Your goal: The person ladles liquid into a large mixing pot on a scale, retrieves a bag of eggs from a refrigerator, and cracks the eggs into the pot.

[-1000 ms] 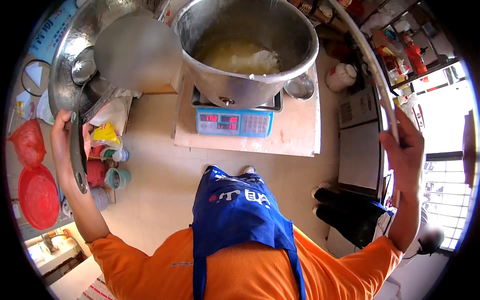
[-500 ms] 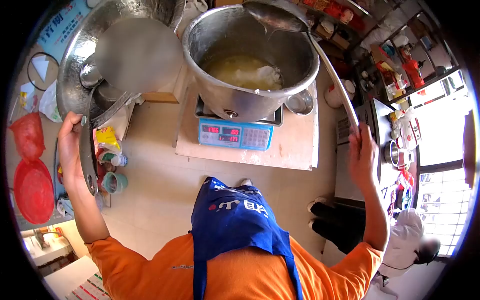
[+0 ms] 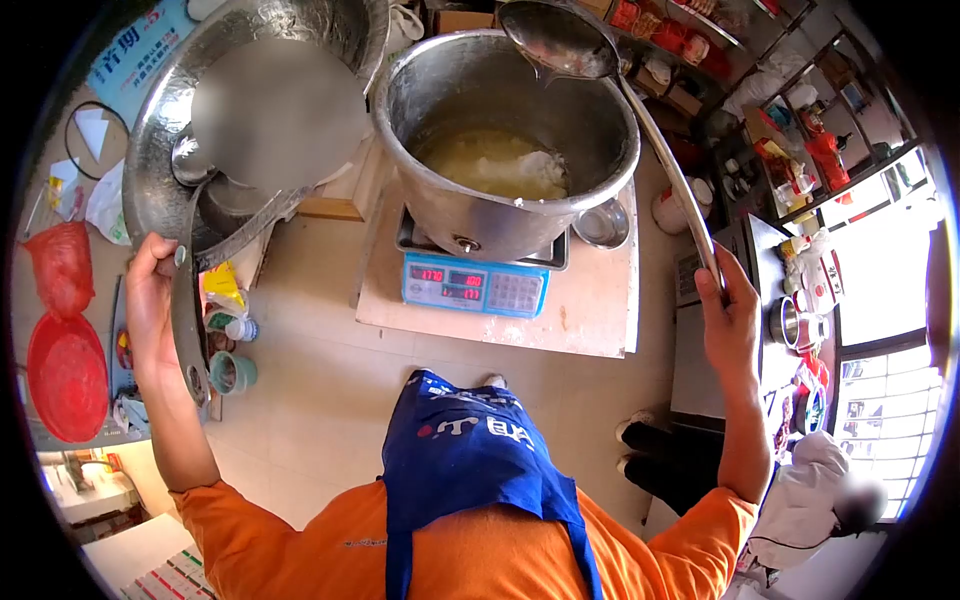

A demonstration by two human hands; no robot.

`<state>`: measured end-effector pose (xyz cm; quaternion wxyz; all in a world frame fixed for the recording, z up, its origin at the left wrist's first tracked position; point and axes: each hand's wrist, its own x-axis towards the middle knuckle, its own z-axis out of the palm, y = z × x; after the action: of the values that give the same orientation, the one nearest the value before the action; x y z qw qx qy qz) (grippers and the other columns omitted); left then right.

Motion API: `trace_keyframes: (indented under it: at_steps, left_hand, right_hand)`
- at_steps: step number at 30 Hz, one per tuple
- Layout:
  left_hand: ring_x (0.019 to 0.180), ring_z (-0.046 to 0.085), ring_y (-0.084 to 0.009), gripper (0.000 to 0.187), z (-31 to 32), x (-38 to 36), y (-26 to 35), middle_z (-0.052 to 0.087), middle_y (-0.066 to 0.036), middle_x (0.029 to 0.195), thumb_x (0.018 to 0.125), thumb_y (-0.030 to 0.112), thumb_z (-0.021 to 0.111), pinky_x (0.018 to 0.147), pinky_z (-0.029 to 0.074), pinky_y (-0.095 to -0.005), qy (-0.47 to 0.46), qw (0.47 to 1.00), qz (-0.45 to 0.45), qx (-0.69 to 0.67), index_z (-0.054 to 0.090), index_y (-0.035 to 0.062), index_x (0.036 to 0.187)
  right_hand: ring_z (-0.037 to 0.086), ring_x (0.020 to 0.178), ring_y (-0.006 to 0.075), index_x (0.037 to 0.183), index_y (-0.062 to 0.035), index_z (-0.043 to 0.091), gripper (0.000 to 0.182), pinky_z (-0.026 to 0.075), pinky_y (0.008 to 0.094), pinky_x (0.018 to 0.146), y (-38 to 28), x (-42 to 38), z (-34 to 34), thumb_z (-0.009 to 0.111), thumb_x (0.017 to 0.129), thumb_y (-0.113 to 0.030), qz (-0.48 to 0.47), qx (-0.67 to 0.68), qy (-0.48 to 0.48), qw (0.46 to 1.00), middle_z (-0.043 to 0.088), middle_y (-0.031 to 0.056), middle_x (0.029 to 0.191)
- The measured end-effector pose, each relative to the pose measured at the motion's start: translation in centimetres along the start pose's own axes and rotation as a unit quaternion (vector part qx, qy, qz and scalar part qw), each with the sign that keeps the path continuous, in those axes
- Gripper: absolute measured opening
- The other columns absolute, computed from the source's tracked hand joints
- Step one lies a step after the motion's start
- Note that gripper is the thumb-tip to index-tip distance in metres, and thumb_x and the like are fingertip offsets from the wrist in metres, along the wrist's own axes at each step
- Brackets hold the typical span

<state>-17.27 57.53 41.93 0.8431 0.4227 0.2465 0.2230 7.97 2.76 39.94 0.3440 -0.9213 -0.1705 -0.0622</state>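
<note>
My right hand (image 3: pixel 730 315) is closed round the long handle of a large metal ladle (image 3: pixel 560 38), whose bowl hangs over the far rim of a deep metal pot (image 3: pixel 470 215). Clear liquid strings down from the ladle's underside. Inside the pot lie yellowish liquid (image 3: pixel 455 160) and a white lump (image 3: pixel 530 172). The pot stands on a blue digital scale (image 3: pixel 474 285) with lit red digits. At the left, my left hand (image 3: pixel 150 290) has its fingers curled on a dark flat handle (image 3: pixel 188 330), which reaches into a wide metal basin (image 3: pixel 155 130); a blurred patch hides the basin's middle.
A pale board (image 3: pixel 400 325) lies under the scale, with a small metal bowl (image 3: pixel 602 224) behind. Red plastic basin (image 3: pixel 68 380) and red bag (image 3: pixel 58 268) are at far left. Another person (image 3: pixel 800 500) is at lower right, near a counter (image 3: pixel 735 270). Shelves stand behind.
The ladle bowl has turned slightly, its inside now showing more, still over the pot. The scale's left reading has changed. The whole view has shifted a little; both hands keep their grips.
</note>
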Motion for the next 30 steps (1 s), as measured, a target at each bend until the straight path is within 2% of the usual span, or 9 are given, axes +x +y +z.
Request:
trace_keyframes:
  at_steps: [3,15,22,24,25,26,29,30]
  left_hand:
    - [0.073,0.074,-0.0245,0.011,1.1,-0.3,0.0,0.075,-0.011,0.095,0.095,0.013,0.057,0.068,0.065,-0.0425,0.034,0.999,-0.011,0.003,0.064,0.0055,0.097]
    - [0.08,0.075,-0.0277,0.021,-0.8,0.1,0.1,0.075,-0.013,0.102,0.096,0.017,0.056,0.074,0.063,-0.0489,-0.012,0.999,-0.036,-0.015,0.065,0.0027,0.108]
    - [0.074,0.074,-0.0245,0.018,-0.9,-0.1,-0.1,0.075,-0.014,0.102,0.096,0.013,0.055,0.063,0.065,-0.035,-0.011,1.0,-0.009,0.0,0.064,0.0008,0.107]
    - [0.069,0.073,-0.0232,0.016,-0.7,-0.1,0.2,0.074,-0.013,0.099,0.097,0.011,0.055,0.06,0.066,-0.0303,-0.003,1.0,-0.019,-0.007,0.063,-0.0002,0.106]
    - [0.076,0.072,-0.0181,0.014,-2.5,0.7,0.4,0.071,-0.013,0.099,0.099,0.007,0.056,0.06,0.068,-0.0279,-0.049,0.999,-0.005,0.007,0.06,-0.0017,0.109]
    - [0.076,0.073,-0.0195,0.015,-2.9,0.6,0.5,0.071,-0.015,0.1,0.099,0.007,0.056,0.06,0.068,-0.0289,-0.039,0.999,-0.001,0.007,0.06,-0.0026,0.109]
    - [0.076,0.075,-0.0257,0.019,-3.6,0.9,0.8,0.072,-0.022,0.103,0.098,0.006,0.055,0.061,0.069,-0.0328,-0.033,0.999,0.008,-0.004,0.058,-0.0058,0.113]
    - [0.076,0.075,-0.0256,0.018,-3.6,1.0,0.9,0.072,-0.022,0.102,0.098,0.005,0.055,0.061,0.069,-0.0328,-0.039,0.999,0.002,-0.006,0.058,-0.0058,0.112]
  right_hand:
    - [0.047,0.069,0.0068,0.136,-0.0036,0.064,0.047,0.037,0.0245,0.059,0.2,0.4,-0.3,0.068,0.101,-0.035,0.008,0.008,-0.008,1.0,0.06,-0.0023,0.081]
    - [0.044,0.071,0.0053,0.138,-0.0031,0.063,0.048,0.036,0.0229,0.061,-0.7,-0.2,-1.1,0.07,0.1,-0.033,0.012,0.013,0.022,1.0,0.056,-0.0045,0.082]
    - [0.043,0.068,0.0056,0.139,-0.0044,0.063,0.051,0.034,0.0238,0.058,-1.5,-0.3,-2.2,0.071,0.099,-0.035,0.028,-0.03,0.055,0.998,0.056,-0.0034,0.079]
    - [0.041,0.065,0.0055,0.14,-0.0049,0.062,0.053,0.032,0.0243,0.057,-1.5,-0.5,-2.3,0.07,0.1,-0.038,0.063,-0.031,0.086,0.994,0.056,-0.003,0.076]
    - [0.04,0.063,0.0051,0.141,-0.0054,0.062,0.055,0.03,0.0241,0.055,-2.0,-0.5,-2.8,0.068,0.1,-0.041,0.074,-0.038,0.078,0.993,0.053,-0.0039,0.073]
    - [0.039,0.061,0.0039,0.142,-0.006,0.061,0.058,0.028,0.0234,0.053,-0.5,-0.3,-2.9,0.067,0.1,-0.046,0.05,-0.032,0.103,0.993,0.053,-0.004,0.071]
    - [0.038,0.055,0.0021,0.141,-0.0086,0.062,0.059,0.025,0.0229,0.05,-1.6,0.1,-3.7,0.066,0.1,-0.05,0.046,-0.04,0.12,0.991,0.048,-0.0065,0.064]
    - [0.037,0.052,0.0015,0.141,-0.0103,0.063,0.057,0.024,0.0225,0.048,-2.5,0.2,-4.2,0.066,0.1,-0.049,0.032,-0.083,0.126,0.988,0.044,-0.008,0.061]
